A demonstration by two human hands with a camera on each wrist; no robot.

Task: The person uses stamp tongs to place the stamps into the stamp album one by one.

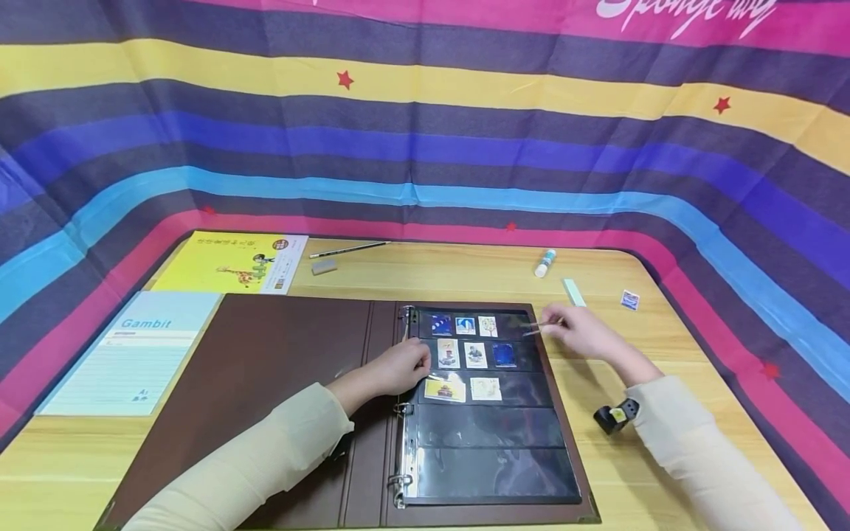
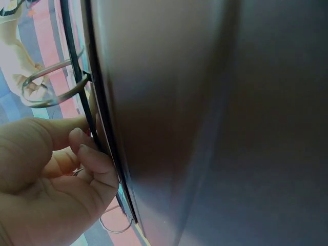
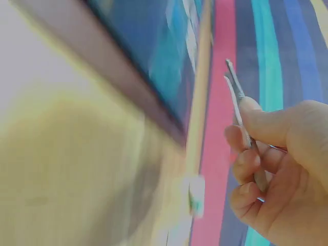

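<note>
A brown ring-binder stamp album (image 1: 285,369) lies open on the table. Its black pocket page (image 1: 491,428) bears several stamps in the upper three rows, among them a yellow one (image 1: 445,389). My left hand (image 1: 398,366) is at the page's ring side, fingers curled by the second and third rows. In the left wrist view, the page edge hides its fingertips, so whether they pinch film is unclear. My right hand (image 1: 579,332) pinches metal tweezers (image 3: 236,100) just past the page's upper right edge. The tweezer tips stand slightly apart with nothing visible between them.
On the right of the table lie a loose stamp (image 1: 630,299), a pale green strip (image 1: 574,292) and a glue stick (image 1: 545,262). A pencil (image 1: 350,249), eraser (image 1: 324,266), yellow book (image 1: 226,262) and lined notepad (image 1: 133,354) lie at the back and left.
</note>
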